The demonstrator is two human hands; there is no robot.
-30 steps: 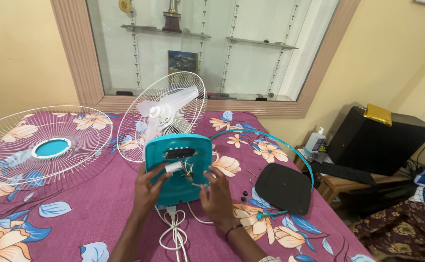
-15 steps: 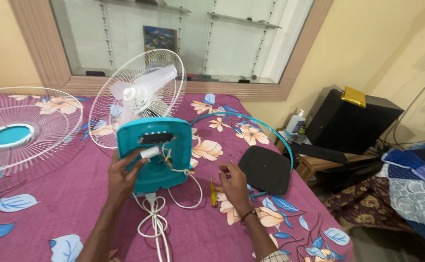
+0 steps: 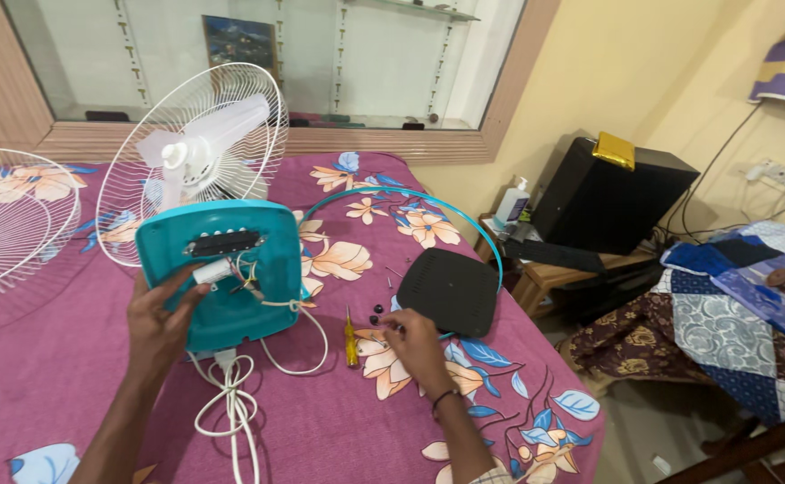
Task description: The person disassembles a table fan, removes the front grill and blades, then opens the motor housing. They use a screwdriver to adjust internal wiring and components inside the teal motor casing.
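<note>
View looks down at a bed w/ a magenta floral sheet (image 3: 321, 430), where a table fan lies taken apart.

Left hand (image 3: 155, 327) grips the left edge of the teal fan base (image 3: 231, 278), thumb across its face, fingers curled round the side. Base stands propped on edge, open underside toward the viewer, w/ wires (image 3: 249, 278) and a small white part showing at centre. White cord (image 3: 231, 403) trails from the base's bottom toward the viewer, bundled in a loop.

Right hand (image 3: 415, 350) rests on the sheet, well right of the base, fingers bent down and pinched at small black screws (image 3: 379, 314) just beyond the fingertips; can't tell if one is already held. Yellow screwdriver (image 3: 350, 341) lies just left of this hand, between it and the base, long axis running away from the viewer, tip at the far end. Right hand is much the nearer to it; left is occupied.

Black cover plate (image 3: 451, 291) lies flat just beyond the right hand, ringed in part by a teal hoop (image 3: 410, 195). Behind the base, the white fan head w/ rear grille (image 3: 195, 157) stands upright. Loose front grille (image 3: 12, 224) lies far left.

Open sheet in front of the right hand; bed edge drops off to the right, toward a black box (image 3: 612, 202) on a low table.
</note>
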